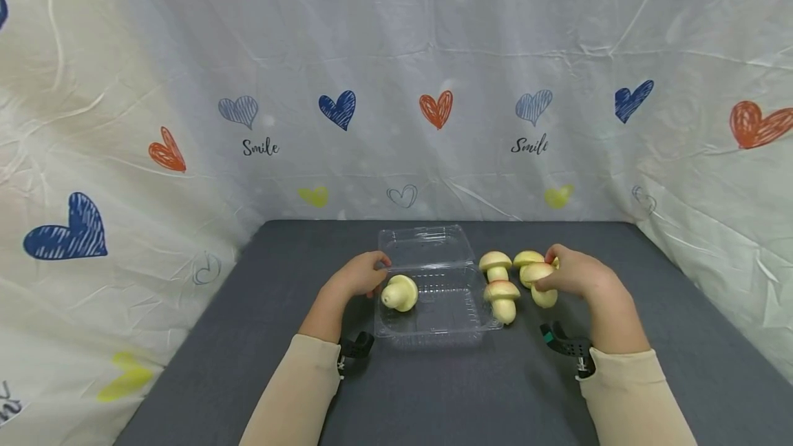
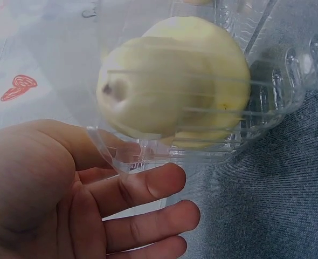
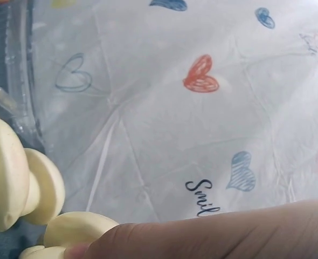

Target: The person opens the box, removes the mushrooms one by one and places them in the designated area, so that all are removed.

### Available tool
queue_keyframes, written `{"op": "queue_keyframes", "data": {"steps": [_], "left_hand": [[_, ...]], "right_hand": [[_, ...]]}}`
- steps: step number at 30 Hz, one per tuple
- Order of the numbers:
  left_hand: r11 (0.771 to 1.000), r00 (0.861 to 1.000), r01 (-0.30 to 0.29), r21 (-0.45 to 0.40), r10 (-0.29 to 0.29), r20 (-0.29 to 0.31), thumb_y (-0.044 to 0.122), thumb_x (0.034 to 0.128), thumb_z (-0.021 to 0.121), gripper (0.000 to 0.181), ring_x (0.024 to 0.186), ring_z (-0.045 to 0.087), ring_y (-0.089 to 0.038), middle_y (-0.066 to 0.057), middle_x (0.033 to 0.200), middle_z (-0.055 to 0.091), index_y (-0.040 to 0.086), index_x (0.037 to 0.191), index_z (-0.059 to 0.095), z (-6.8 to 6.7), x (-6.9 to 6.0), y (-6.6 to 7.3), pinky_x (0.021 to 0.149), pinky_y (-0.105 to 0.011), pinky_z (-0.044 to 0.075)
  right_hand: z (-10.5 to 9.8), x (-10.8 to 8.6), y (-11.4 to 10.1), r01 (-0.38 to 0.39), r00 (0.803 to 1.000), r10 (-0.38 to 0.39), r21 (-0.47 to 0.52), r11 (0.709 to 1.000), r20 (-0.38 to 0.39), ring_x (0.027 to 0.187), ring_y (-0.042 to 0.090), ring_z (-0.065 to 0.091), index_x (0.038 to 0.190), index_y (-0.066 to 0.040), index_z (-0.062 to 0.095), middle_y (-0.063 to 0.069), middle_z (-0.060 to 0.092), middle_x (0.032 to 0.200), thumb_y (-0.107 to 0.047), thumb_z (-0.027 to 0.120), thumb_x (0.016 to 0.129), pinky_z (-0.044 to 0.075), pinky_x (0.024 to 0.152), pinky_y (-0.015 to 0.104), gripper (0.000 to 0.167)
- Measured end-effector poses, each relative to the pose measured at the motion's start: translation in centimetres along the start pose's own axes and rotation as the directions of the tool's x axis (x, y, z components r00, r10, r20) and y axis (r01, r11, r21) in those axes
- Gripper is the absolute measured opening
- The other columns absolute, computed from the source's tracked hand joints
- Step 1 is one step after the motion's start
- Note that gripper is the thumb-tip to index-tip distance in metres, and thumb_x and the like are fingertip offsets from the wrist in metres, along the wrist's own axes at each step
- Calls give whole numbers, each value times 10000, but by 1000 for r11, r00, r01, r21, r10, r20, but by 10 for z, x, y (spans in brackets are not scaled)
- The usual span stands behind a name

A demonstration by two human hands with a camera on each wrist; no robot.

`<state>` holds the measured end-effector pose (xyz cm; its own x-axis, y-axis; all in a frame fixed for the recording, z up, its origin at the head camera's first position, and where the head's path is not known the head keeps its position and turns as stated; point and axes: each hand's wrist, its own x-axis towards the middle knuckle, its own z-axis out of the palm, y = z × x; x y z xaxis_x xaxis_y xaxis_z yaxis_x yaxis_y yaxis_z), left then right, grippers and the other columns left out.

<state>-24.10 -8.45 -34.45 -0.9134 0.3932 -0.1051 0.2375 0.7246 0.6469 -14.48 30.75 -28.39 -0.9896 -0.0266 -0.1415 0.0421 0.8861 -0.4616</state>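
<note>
A clear plastic clamshell box lies with its lid folded back. One pale yellow mushroom sits in its left part, stem towards the viewer; the left wrist view shows this mushroom through the clear wall. My left hand pinches the box's left rim between thumb and index finger, the other fingers spread below. To the right of the box, my right hand pinches a mushroom by its cap. Just behind that one is another mushroom, partly hidden.
Two more mushrooms, one farther back and one nearer, stand close along the box's right side. A dark grey cloth covers the table. Behind and beside it hangs a white curtain printed with hearts.
</note>
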Motion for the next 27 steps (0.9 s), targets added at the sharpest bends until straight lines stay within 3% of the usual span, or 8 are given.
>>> {"op": "queue_keyframes", "data": {"steps": [7,20,27], "left_hand": [[1000,1000,-3,7,3,-5,134,1081,493,329,620,626,-302,-111,758,661,51,1390,572,1,-2,0,587,-350,443],[1000,1000,-4,4,4,-6,135,1082,500,318,610,619,-286,-108,754,661,60,1381,577,1,-2,0,593,-350,442],[1000,1000,0,-6,0,-1,142,1085,493,329,617,620,-295,-116,768,664,57,1393,571,0,-2,1,582,-353,439]], "right_hand": [[8,7,1,-24,999,24,-11,1000,39,890,342,557,1252,77,507,221,584,1081,-249,764,866,477,720,476,567],[15,14,1,-56,996,61,-71,996,71,848,305,534,1141,37,541,143,563,967,-263,781,859,447,703,453,476],[17,15,3,-96,992,103,-92,991,74,870,316,546,1151,48,549,157,575,997,-283,788,869,453,724,475,495]]}}
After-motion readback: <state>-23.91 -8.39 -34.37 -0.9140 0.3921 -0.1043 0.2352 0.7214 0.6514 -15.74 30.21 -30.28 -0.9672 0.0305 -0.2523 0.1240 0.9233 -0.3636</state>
